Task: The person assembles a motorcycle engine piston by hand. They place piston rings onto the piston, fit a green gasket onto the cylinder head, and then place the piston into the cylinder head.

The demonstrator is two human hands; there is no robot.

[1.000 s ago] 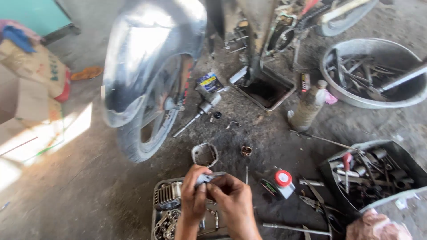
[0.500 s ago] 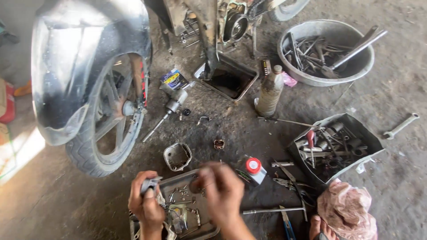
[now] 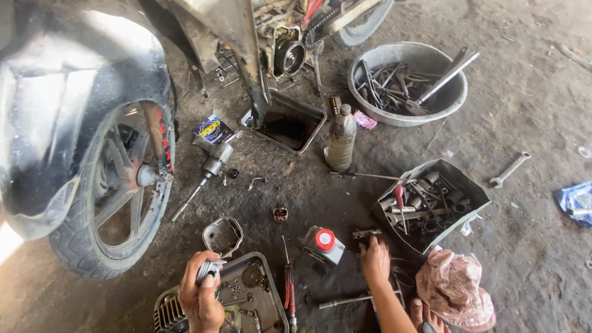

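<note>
My left hand [image 3: 200, 296] is clenched around a small metal part [image 3: 209, 269] over the engine cover [image 3: 246, 299]; my right hand [image 3: 375, 259] presses fingers down on the floor clutter, where the part could vanish if dropped

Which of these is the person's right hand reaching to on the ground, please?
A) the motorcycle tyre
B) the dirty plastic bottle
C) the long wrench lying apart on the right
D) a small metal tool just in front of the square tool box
D: the right hand rests its fingertips on a small metal tool lying beside the square tool box.
</note>
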